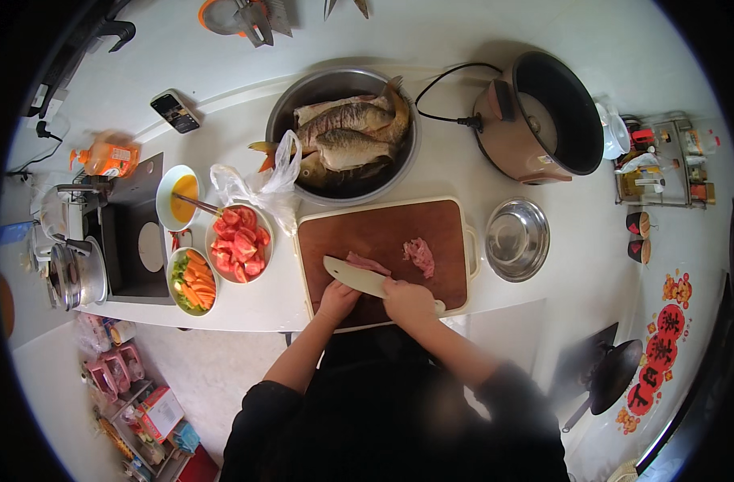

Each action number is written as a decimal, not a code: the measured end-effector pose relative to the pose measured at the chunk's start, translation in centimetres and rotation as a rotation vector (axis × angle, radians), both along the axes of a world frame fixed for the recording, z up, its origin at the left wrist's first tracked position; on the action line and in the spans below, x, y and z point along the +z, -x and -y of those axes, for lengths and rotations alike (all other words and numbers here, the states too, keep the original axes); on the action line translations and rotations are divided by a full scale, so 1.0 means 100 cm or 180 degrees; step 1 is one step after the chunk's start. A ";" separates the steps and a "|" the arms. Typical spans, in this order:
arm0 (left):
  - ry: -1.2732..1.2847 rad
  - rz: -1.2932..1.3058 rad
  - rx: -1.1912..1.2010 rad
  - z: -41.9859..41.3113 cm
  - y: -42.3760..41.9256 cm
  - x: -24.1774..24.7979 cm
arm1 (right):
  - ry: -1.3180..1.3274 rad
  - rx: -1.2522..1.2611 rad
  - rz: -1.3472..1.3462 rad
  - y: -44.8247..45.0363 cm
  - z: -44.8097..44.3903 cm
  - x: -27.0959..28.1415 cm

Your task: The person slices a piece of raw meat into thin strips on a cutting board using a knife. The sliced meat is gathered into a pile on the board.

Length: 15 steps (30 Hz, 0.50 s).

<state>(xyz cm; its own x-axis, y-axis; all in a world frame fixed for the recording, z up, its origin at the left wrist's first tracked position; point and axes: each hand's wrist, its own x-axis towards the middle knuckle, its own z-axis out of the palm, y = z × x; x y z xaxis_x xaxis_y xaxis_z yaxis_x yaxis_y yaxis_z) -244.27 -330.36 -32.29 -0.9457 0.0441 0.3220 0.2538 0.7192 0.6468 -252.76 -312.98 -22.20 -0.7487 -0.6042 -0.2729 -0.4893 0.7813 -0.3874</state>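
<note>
My right hand grips a cream-coloured kitchen knife, its broad blade pointing left over the cutting board. The fingers of my left hand touch or lie just under the blade's near edge; whether they hold anything is hidden. A strip of raw meat lies along the far side of the blade. Farther right on the brown board sits a small heap of cut raw meat.
Behind the board is a steel basin of whole fish, beside a plastic bag. Tomato pieces, carrots and beaten egg stand in bowls leftward, near the sink. A steel bowl and brown electric pot stand right.
</note>
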 end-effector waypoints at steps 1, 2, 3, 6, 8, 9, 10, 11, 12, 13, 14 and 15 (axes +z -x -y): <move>0.0097 0.0035 -0.0048 0.001 0.000 0.000 | 0.0042 -0.0022 0.0006 0.000 -0.011 0.000; 0.0194 0.0070 -0.0094 0.002 -0.001 0.000 | -0.0103 -0.0057 0.0020 -0.003 -0.025 0.002; 0.0222 0.0001 -0.0107 0.001 0.002 0.002 | -0.0255 -0.0104 0.0029 -0.005 -0.039 0.006; 0.0221 -0.0160 -0.0130 -0.002 0.010 0.009 | -0.0289 -0.0219 0.0087 -0.005 -0.034 0.006; 0.0118 -0.0188 -0.0134 -0.001 0.010 0.010 | 0.0055 -0.0304 0.0242 0.001 -0.010 0.002; 0.0143 -0.0129 -0.0114 0.000 0.008 0.009 | -0.0009 -0.0258 0.0255 0.003 0.001 -0.002; 0.0160 -0.0080 -0.0085 -0.001 0.007 0.008 | -0.0080 -0.0203 0.0256 0.006 0.009 -0.006; 0.0177 -0.0031 -0.0056 -0.001 0.006 0.007 | -0.0152 -0.0148 0.0257 0.007 0.012 -0.010; 0.0228 -0.0064 -0.0044 -0.002 0.005 0.006 | -0.0182 -0.0155 0.0300 0.005 0.001 -0.012; 0.0282 -0.0109 -0.0039 -0.001 0.006 0.007 | -0.0209 -0.0169 0.0333 0.004 -0.020 -0.011; 0.0335 -0.0151 -0.0031 -0.001 0.006 0.008 | -0.0236 -0.0180 0.0368 0.004 -0.032 -0.012; 0.0312 -0.0161 -0.0087 -0.001 0.009 0.009 | -0.0239 -0.0220 0.0431 0.007 -0.031 -0.005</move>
<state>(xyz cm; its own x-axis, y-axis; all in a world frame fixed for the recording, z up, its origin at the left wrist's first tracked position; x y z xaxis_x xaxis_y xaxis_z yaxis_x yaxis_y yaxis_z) -245.19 -330.27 -31.35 -0.9264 0.1033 0.3621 0.3046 0.7708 0.5596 -253.49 -309.91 -22.68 -0.7411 -0.5265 -0.4166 -0.3806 0.8406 -0.3853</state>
